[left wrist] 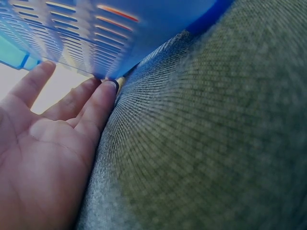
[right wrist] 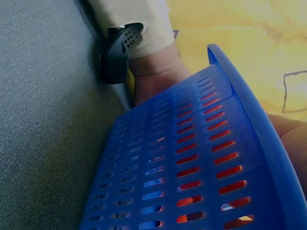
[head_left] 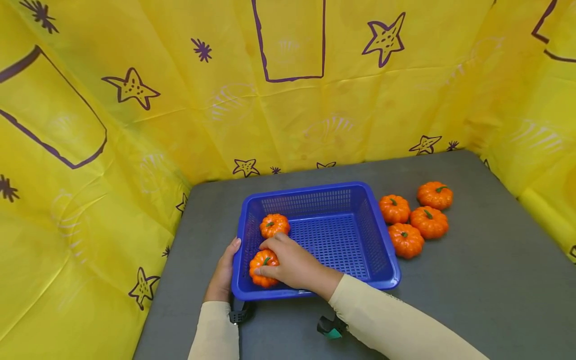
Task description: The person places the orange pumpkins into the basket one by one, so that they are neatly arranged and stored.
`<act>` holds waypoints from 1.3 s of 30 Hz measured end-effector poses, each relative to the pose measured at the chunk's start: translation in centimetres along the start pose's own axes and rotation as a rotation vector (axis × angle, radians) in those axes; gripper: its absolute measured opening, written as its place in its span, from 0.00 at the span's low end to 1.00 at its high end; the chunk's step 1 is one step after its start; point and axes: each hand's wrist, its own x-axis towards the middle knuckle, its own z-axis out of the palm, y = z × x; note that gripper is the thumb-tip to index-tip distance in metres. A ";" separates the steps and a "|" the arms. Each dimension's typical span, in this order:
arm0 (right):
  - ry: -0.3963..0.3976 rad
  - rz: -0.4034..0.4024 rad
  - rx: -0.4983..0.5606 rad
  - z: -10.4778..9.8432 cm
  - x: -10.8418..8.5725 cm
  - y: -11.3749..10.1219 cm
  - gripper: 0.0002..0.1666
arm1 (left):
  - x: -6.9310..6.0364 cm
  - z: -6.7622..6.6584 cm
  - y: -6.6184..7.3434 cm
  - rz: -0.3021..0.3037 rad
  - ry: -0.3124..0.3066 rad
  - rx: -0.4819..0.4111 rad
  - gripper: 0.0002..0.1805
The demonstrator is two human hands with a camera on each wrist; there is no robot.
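Note:
A blue plastic basket (head_left: 390, 267) with slotted walls stands on the grey table. Inside, at its near left corner, my right hand (head_left: 297, 262) grips a small orange pumpkin (head_left: 258, 262) between thumb and fingers. Just behind lies a second pumpkin (head_left: 273, 222), close to my knuckles. My left hand (head_left: 222, 274) is at the basket's left outer side, thumb at the rim. In the left wrist view, the fingers of that hand (left wrist: 48, 148) reach fairly straight under the basket wall (left wrist: 163, 24). The right wrist view shows mostly the basket's slotted wall (right wrist: 163, 158), which hides the gripped pumpkin.
Several more pumpkins (head_left: 429, 222) sit grouped on the table (head_left: 486, 280) to the right of the basket, the nearest ones close to its wall. Yellow cloth (head_left: 288, 120) with star drawings encloses the table at the back and both sides.

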 end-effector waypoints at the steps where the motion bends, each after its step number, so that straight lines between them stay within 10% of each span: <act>1: -0.003 -0.005 -0.018 0.0 0.0 0.0 0.25 | 0.0 0.0 0.0 0.000 0.002 0.006 0.39; 39: -0.146 0.093 -0.191 0.6 0.0 -0.1 0.29 | -0.6 0.2 0.4 -0.060 0.004 -0.018 0.37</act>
